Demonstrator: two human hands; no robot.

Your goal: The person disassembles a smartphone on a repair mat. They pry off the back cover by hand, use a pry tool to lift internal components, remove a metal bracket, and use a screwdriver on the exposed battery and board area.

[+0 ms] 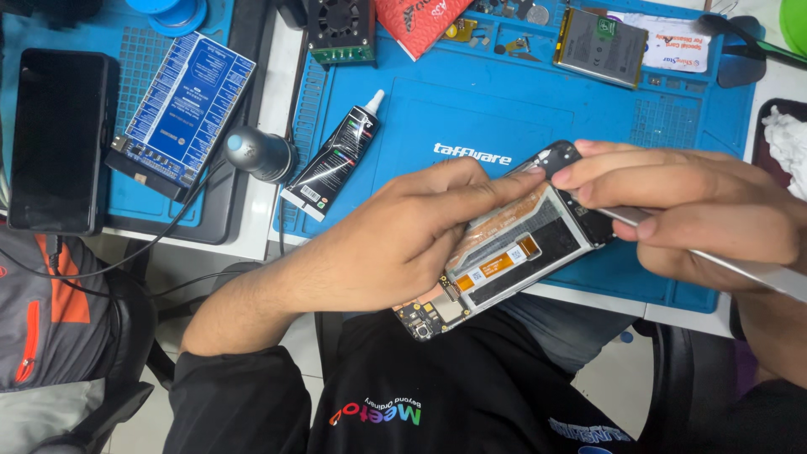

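Left hand (403, 244): it is closing around the opened phone (513, 248), palm over the near-left end and fingers stretching along its upper edge, seemingly steadying it for the other hand's work.
Right hand (698, 210): it is closing on slim metal tweezers (740, 267), with the fingertips also pressing on the phone's far-right end; the handle is running out to the right past the palm, while the tip is hiding under the fingers.
Opened phone: it is being held tilted above the near edge of the blue work mat (504, 126), back cover off, so the dark battery bay, an orange flex cable and the small circuit board at the near-left end are facing up within reach.
Glue tube (336, 155): a black tube with a white nozzle is lying on the mat's left edge, well apart from both hands.
Battery (598, 48): a flat silver pack is resting at the far side of the mat, apart from the phone.
Left side: a black tablet (59, 139) and a blue circuit board (185, 109) are lying on a second mat, with a cable trailing off.
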